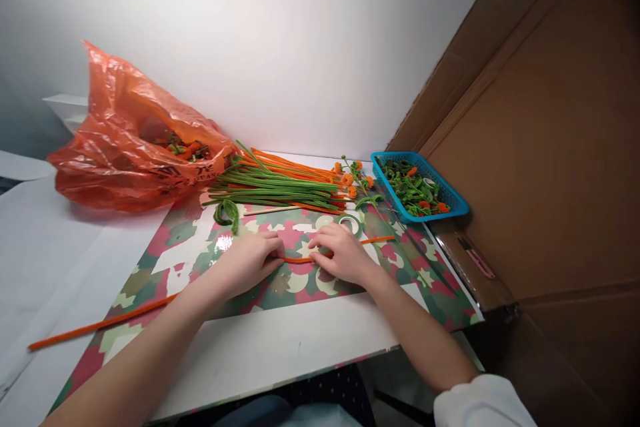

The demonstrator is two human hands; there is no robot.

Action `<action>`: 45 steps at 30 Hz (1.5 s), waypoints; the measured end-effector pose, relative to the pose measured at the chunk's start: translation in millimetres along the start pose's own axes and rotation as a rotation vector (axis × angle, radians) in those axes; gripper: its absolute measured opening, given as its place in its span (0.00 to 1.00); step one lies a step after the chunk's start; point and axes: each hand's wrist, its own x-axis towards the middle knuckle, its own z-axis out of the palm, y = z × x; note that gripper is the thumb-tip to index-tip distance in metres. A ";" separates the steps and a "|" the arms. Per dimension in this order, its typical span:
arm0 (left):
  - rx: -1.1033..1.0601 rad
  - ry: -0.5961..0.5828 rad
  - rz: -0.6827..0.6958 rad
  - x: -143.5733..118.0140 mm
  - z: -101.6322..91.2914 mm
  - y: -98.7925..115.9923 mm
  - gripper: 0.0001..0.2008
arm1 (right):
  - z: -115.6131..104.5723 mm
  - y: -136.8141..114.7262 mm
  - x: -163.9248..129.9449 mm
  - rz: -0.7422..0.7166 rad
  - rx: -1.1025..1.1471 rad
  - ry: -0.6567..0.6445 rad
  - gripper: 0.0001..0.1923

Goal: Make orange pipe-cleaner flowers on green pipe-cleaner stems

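Note:
Between my two hands runs an orange pipe cleaner (299,260), bowed slightly downward in the middle. My left hand (257,257) pinches it on one side, and its long end reaches out past my left forearm to the lower left. On the other side my right hand (343,253) has its fingers closed on the same pipe cleaner, whose short end sticks out to the right. Just behind my right hand lies a roll of green tape (356,225), partly covered. A curled green pipe cleaner piece (227,215) rests beyond my left hand.
Bundles of green pipe cleaners (280,188) and orange pipe cleaners (295,167) lie at the back. An orange plastic bag (125,140) stands left. Orange flowers on a green stem (353,180) lie near a blue basket (413,219) of green pieces. Cardboard (540,147) walls the right.

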 end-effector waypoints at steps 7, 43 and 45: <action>-0.055 0.082 0.038 -4.1 4.8 -5.2 0.11 | -45.3 72.6 -27.2 0.573 -0.159 0.478 0.08; -0.378 0.839 -0.308 -2.4 -3.0 -19.7 0.15 | 37.8 -38.7 92.9 0.031 -0.340 -0.219 0.12; -0.362 0.808 -0.278 -3.1 -3.0 -19.9 0.16 | 52.2 -38.8 109.9 0.032 -0.363 -0.222 0.10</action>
